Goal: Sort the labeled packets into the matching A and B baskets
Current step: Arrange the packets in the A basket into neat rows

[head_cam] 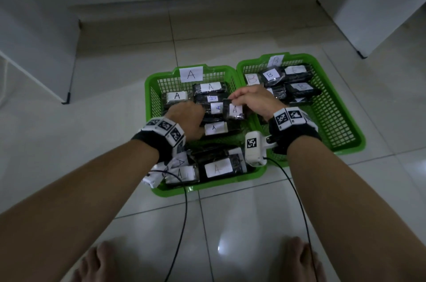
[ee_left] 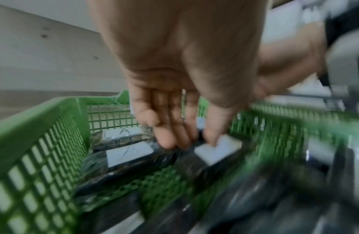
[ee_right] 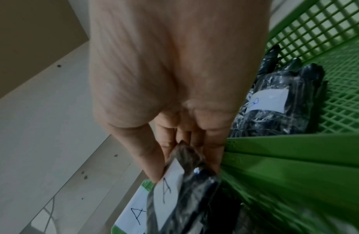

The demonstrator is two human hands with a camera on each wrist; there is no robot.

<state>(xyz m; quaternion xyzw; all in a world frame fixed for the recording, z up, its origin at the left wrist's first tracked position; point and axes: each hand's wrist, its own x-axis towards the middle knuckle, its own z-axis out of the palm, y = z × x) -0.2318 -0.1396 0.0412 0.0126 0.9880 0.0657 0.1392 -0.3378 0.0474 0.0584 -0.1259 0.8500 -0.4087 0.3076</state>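
Two green baskets stand side by side on the floor: basket A (head_cam: pixel 147 88) on the left and basket B (head_cam: pixel 359 141) on the right. Each carries a paper letter tag and holds several black packets with white labels. My right hand (head_cam: pixel 230 98) pinches the top of a black packet labelled A (head_cam: pixel 234 110) and holds it upright over basket A's right side. The right wrist view shows thumb and fingers (ee_right: pixel 154 166) on that packet (ee_right: pixel 180 182). My left hand (head_cam: pixel 187 118) is down in basket A. In the blurred left wrist view it (ee_left: pixel 194 139) pinches the end of a white-labelled packet (ee_left: pixel 218 150).
White cabinets stand at the back left and back right, with a low step behind the baskets. Two black cables run from my wrist cameras across the tiles toward my bare feet (head_cam: pixel 103 263). A packet labelled B (ee_right: pixel 274 102) lies in basket B.
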